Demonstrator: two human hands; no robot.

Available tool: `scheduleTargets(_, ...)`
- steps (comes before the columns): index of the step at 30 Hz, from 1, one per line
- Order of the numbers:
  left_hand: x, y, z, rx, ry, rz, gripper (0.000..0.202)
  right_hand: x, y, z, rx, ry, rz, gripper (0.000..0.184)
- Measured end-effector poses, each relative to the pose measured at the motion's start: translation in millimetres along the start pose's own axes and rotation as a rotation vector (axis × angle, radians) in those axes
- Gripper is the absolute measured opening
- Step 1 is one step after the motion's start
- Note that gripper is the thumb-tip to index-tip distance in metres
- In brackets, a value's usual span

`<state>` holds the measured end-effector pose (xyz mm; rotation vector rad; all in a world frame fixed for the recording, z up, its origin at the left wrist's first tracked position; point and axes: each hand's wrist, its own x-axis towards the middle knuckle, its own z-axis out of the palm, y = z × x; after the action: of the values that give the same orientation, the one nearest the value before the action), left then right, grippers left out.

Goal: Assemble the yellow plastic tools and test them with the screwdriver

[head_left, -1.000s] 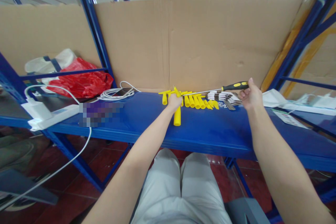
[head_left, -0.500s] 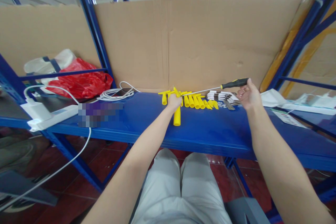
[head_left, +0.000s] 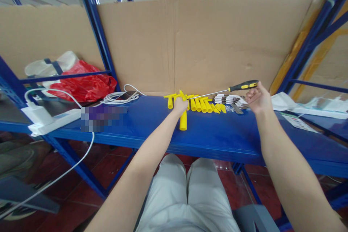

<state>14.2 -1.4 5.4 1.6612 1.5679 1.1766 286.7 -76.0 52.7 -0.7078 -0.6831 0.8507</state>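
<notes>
My left hand [head_left: 180, 106] is closed around the head of a yellow plastic scraper [head_left: 183, 121], whose round handle points toward me. In my right hand [head_left: 259, 98] is the end of a black-and-yellow screwdriver [head_left: 243, 86], pinched between the fingertips. Its long metal shaft runs left to the scraper head; my left fingers hide the exact contact. Several yellow scraper parts [head_left: 201, 105] lie in a row just right of my left hand. Stacked white-and-brown small packs [head_left: 227, 99], tiny screws [head_left: 230, 108] and metal blades [head_left: 237, 108] lie between the hands.
A blue shelf [head_left: 152, 130] serves as the work surface, with cardboard [head_left: 217, 43] behind it. To the left are a coiled white cable [head_left: 119, 98], a power strip [head_left: 59, 120] and a red plastic bag [head_left: 84, 83]. White cloth-like material [head_left: 282, 101] lies on the right.
The screwdriver handle has turned about its axis, so its yellow patches now show. My right fingers have shifted slightly; my left hand and the scraper stay in place.
</notes>
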Motion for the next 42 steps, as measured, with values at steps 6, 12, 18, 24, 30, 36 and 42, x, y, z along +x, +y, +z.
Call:
scheduleTargets(6, -0.1, -0.3, 0.1, 0.004, 0.002, 0.004, 0.022, 2.4, 2.6, -3.1, 0.006, -0.034, -0.015, 0.031)
scheduleTargets(12, 0.9, -1.1, 0.8, 0.008, -0.01, 0.014, 0.022, 10.0, 4.8, -6.8, -0.008, 0.023, -0.032, 0.03)
scheduleTargets(18, 1.6, -1.1, 1.3, 0.009, -0.01, 0.02, 0.022, 9.0, 2.8, -6.6, -0.016, 0.024, -0.004, 0.039)
scheduleTargets(24, 3.1, -2.6, 1.9, -0.009, -0.006, 0.019, 0.02, 10.7, 3.8, -8.9, -0.049, 0.02, 0.009, 0.045)
scheduleTargets(30, 2.8, -2.1, 1.4, -0.011, -0.002, 0.007, 0.019, 16.1, 7.8, -11.9, -0.07, 0.011, -0.026, 0.055)
scheduleTargets(36, 1.5, -1.2, 0.8, -0.006, 0.002, 0.011, 0.017, 14.0, 8.7, -9.9, -0.059, 0.024, -0.036, 0.054)
scheduleTargets(42, 1.3, -1.4, 0.7, 0.0, -0.01, 0.015, 0.017, 2.3, 5.3, -0.5, -0.05, 0.062, -0.039, 0.054)
